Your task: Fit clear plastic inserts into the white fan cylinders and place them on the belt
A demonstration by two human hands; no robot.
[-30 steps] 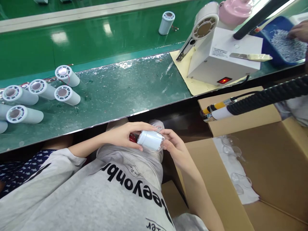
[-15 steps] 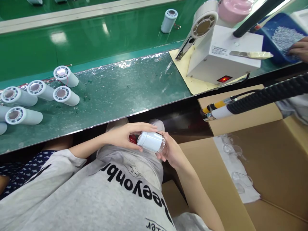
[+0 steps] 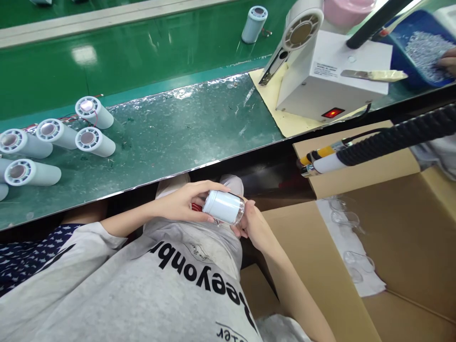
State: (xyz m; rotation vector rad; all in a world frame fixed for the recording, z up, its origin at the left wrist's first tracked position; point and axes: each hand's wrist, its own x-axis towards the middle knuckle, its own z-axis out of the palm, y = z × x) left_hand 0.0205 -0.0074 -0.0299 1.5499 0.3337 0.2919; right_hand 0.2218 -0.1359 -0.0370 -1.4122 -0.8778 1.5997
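Note:
Over my lap I hold a light-blue cylinder (image 3: 223,207) with a clear rim at its right end. My left hand (image 3: 187,202) grips its left end, thumb and fingers on opposite sides. My right hand (image 3: 252,219) is closed at the clear end, its fingertips partly hidden behind the cylinder. Something red shows between my left palm and the cylinder. On the bench at the left lie several similar light-blue cylinders (image 3: 33,172) with slotted round ends and red wires.
A white box (image 3: 302,97) with a lit red switch stands on the bench (image 3: 185,128). Beyond lies a green belt (image 3: 142,61) with an upright cylinder (image 3: 254,24). Right are a blue tray (image 3: 397,52), another person's hand (image 3: 449,61), a hanging tool (image 3: 324,164) and an open carton (image 3: 409,237).
My right thumb and fingers have shifted slightly at the clear end, and the cylinder has turned a little. The other person's hand has moved right in the tray. The view has shifted slightly.

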